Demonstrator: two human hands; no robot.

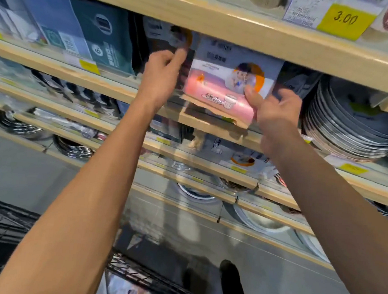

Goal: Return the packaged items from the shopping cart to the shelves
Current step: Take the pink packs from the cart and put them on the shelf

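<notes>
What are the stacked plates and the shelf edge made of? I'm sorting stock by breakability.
The plates look like glazed ceramic, grey with glossy highlights on the rims; melamine is possible. The shelf edge looks like pale wood or wood-look laminate with a matte grain.

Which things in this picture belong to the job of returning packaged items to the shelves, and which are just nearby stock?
Part of the job: pink package, right hand, left hand, dark package, wooden shelf, shopping cart.

Just nearby: stacked plates, teal boxes, yellow price tag.
</notes>
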